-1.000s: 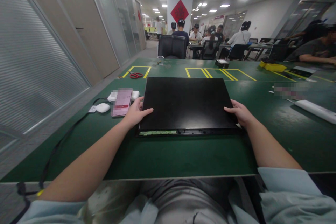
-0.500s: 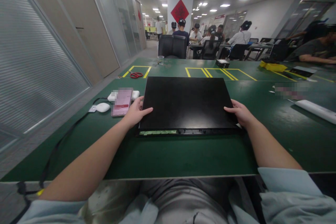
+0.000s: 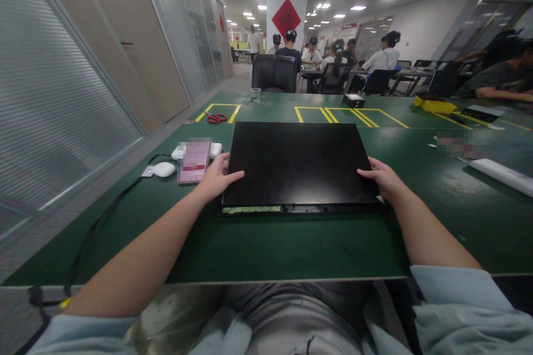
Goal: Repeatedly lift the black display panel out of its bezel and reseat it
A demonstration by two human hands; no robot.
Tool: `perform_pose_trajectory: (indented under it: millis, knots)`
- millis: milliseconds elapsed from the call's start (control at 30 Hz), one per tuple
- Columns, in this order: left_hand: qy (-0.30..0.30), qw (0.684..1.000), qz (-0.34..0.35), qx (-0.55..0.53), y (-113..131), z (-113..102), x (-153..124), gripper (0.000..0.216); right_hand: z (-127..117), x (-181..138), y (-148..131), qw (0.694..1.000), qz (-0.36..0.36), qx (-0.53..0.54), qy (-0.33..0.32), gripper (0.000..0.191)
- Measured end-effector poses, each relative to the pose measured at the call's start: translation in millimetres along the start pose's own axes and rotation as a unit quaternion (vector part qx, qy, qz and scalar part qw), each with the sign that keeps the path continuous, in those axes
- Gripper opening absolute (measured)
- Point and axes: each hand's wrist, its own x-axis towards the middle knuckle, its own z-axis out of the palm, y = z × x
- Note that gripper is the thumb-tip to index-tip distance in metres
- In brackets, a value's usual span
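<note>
A large flat black panel (image 3: 296, 161) lies on the green table (image 3: 266, 249) in front of me, with a strip of circuit board showing along its near edge. My left hand (image 3: 216, 177) grips the panel's left side, thumb on top and fingers curled under the edge. My right hand (image 3: 383, 178) holds the right side the same way. Both forearms reach across the table.
A pink phone (image 3: 194, 161), a white mouse (image 3: 164, 169) and a black cable (image 3: 95, 233) lie left of the panel. Red scissors (image 3: 215, 118) sit in a yellow-taped box farther back. A white roll (image 3: 502, 176) lies at right. Several people sit at tables behind.
</note>
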Motion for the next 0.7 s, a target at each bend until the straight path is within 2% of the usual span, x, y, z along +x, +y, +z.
perform_pose_trajectory:
  millis: [300, 700]
  knots:
    - [-0.002, 1.0, -0.002, 0.005, -1.5, -1.9, 1.6, 0.072, -3.7, 3.8, 4.3, 1.0, -0.01, -0.008, -0.009, 0.049]
    - [-0.003, 1.0, -0.005, 0.012, 2.0, -1.4, -0.4, 0.072, -1.2, 1.4, 1.5, 1.0, 0.01, 0.0, 0.01, 0.051]
